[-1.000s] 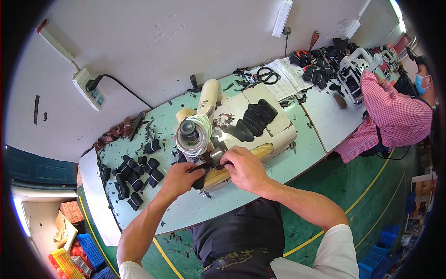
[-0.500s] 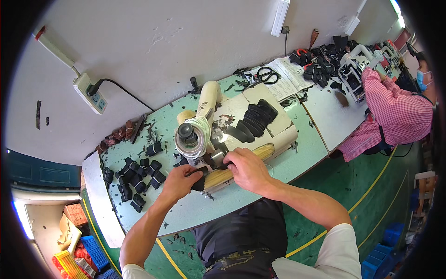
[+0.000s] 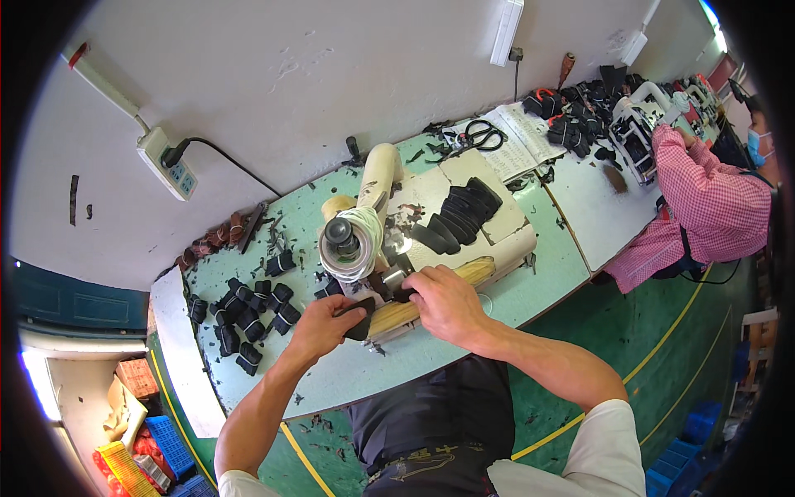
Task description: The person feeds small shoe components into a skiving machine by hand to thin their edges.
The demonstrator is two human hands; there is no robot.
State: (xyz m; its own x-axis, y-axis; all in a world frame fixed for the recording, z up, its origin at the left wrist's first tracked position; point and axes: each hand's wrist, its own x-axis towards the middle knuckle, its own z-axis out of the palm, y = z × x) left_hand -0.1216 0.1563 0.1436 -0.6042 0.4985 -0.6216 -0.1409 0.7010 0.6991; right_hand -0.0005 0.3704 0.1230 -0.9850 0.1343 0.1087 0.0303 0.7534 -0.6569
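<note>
My left hand (image 3: 325, 325) pinches a flat black leather-like piece (image 3: 360, 321) between thumb and fingers, just left of a yellowish padded strip (image 3: 451, 286) along the machine's front edge. My right hand (image 3: 451, 306) is closed beside the metal cylinder (image 3: 396, 275) of a cream-coloured bench machine (image 3: 379, 178). Its fingertips press together at a dark bit by the cylinder; what they grip is mostly hidden. Behind that hand, a fanned row of curved black pieces (image 3: 460, 215) lies on the machine's flat bed. White cord (image 3: 364, 222) is wound around the machine's round head.
Several tied black bundles (image 3: 248, 311) lie at the left of the table (image 3: 331, 389). Scissors (image 3: 484, 135) rest on paper at the back, near more black bundles (image 3: 571, 132). A co-worker in a pink checked garment (image 3: 708, 195) sits at the right. Crates (image 3: 170, 447) stand lower left.
The whole view has shifted slightly. The black piece in my left hand has turned a little, showing more of its flat face. Both hands stay in nearly the same place by the machine.
</note>
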